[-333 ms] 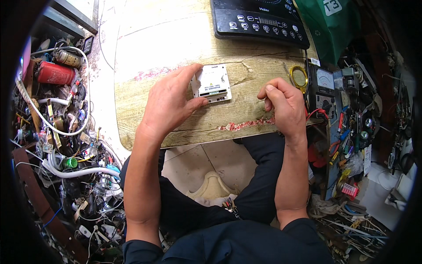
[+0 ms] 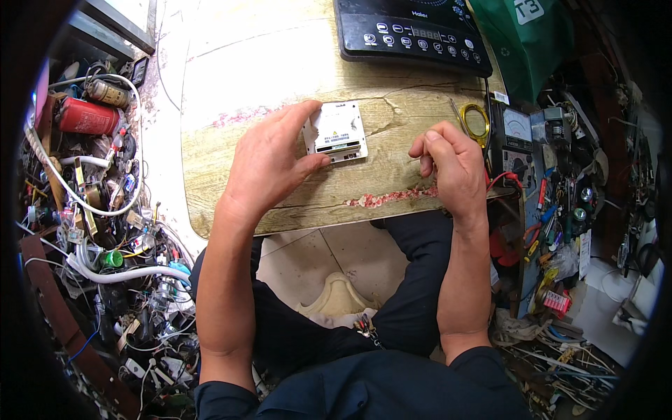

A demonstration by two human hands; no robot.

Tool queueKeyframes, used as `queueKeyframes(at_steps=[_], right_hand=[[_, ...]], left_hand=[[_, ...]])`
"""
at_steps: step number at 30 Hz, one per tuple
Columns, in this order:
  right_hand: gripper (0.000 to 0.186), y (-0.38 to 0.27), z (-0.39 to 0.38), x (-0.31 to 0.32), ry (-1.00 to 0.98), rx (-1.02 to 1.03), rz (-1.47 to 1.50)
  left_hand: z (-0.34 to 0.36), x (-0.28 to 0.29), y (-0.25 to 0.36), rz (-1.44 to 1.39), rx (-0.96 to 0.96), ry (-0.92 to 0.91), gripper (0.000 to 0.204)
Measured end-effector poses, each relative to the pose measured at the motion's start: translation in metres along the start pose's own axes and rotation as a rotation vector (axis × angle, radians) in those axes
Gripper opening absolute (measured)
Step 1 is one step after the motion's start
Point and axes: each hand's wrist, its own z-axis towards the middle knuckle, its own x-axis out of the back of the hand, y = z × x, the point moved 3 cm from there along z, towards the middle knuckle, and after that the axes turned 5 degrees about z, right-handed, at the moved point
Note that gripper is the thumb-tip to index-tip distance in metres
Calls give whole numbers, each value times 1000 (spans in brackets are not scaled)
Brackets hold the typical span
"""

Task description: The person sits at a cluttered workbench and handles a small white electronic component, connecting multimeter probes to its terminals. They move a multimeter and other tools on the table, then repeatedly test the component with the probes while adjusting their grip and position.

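My left hand point(image 2: 269, 155) grips the left side of a square white panel module point(image 2: 337, 127), its thumb at the near corner and its fingers at the far one. The module lies on the wood-patterned tabletop, its small print and a yellow warning mark facing up, with a dark slot along its near side. To the right, my right hand point(image 2: 451, 164) is closed above the table, thumb pressed against the curled index finger. Whatever may be inside those fingers is hidden.
At the far right of the table point(image 2: 238, 161) stands a black induction cooker point(image 2: 416, 42). Beside it are a coil of yellow wire point(image 2: 477, 122) and an analog multimeter point(image 2: 518, 140). Piled cables and parts point(image 2: 133, 280) crowd the left; hand tools point(image 2: 542, 224) hang at right.
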Motion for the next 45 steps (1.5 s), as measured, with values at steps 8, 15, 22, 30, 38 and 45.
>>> queueKeyframes(at_steps=[8, 15, 22, 30, 38, 45], right_hand=[[29, 8, 2, -1, 37, 85, -81], [16, 3, 1, -8, 54, 91, -140], [13, 3, 3, -2, -52, 250, -361], [17, -2, 1, -9, -19, 235, -415], [24, 2, 0, -9, -21, 179, -441], [27, 7, -1, -8, -59, 172, -477]], left_hand=[[0, -1, 0, -5, -21, 15, 68], [0, -1, 1, -4, -27, 33, 67], [0, 0, 3, 14, -14, 16, 71], [3, 0, 12, 15, -57, 106, 78], [9, -8, 14, 28, -35, 106, 84], [8, -9, 14, 26, -19, 81, 85]])
